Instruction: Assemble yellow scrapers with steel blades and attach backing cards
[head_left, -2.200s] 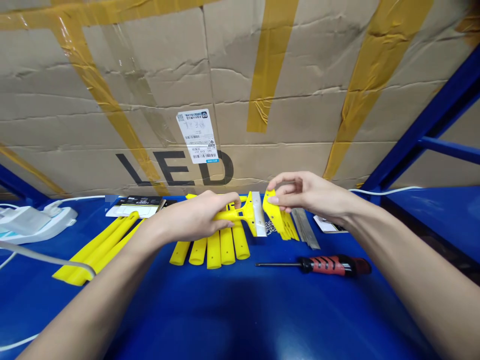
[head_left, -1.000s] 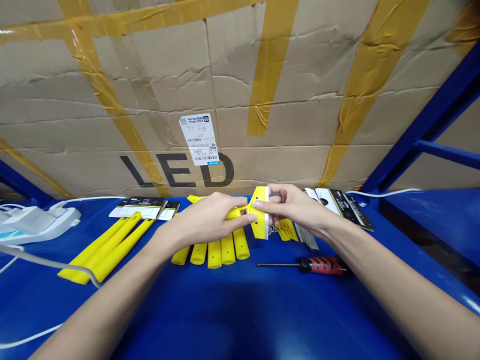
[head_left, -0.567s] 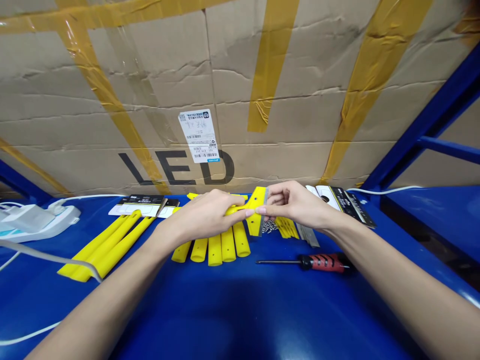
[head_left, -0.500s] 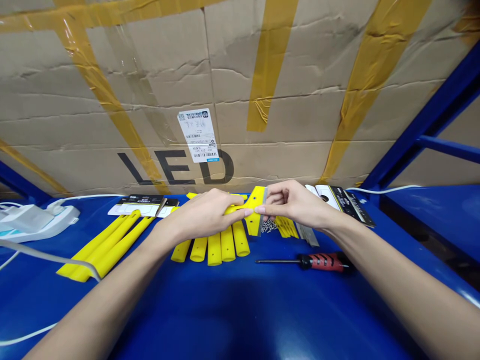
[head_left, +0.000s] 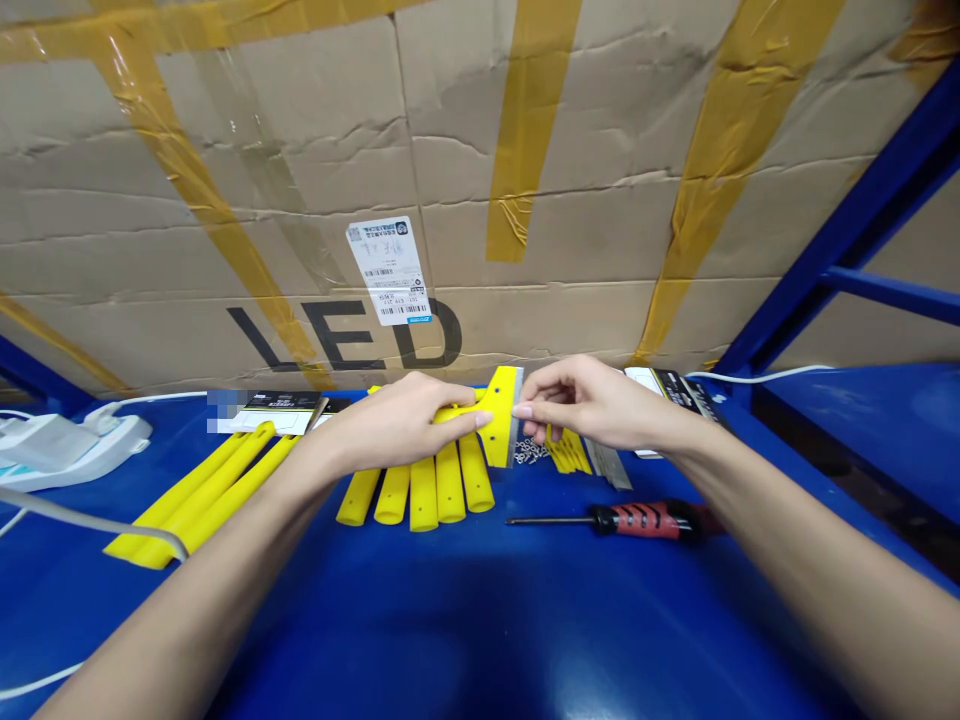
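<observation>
My left hand [head_left: 412, 420] grips a yellow scraper head [head_left: 501, 415], its thumb lying on the yellow face. A thin grey blade [head_left: 516, 430] runs along the right edge of that head. At this edge is my right hand [head_left: 577, 405], with thumb and fingertips closed at the blade. Below and behind the hands lie several yellow handle tubes [head_left: 424, 495]. Small metal screws [head_left: 531, 452] sit in a pile under my right hand, beside yellow flat pieces [head_left: 570, 453] and grey blades [head_left: 609, 465].
A screwdriver [head_left: 645, 521] lies in front of the parts. More yellow handles [head_left: 202, 495] and packaging cards [head_left: 274, 412] are at left, near a white power strip [head_left: 90, 455] with cables. A large cardboard box [head_left: 600, 250] stands behind; a blue frame post [head_left: 847, 220] rises at right.
The view has shifted slightly to the right. My right fingertips have moved off the yellow face to the blade edge, and more of the scraper head shows.
</observation>
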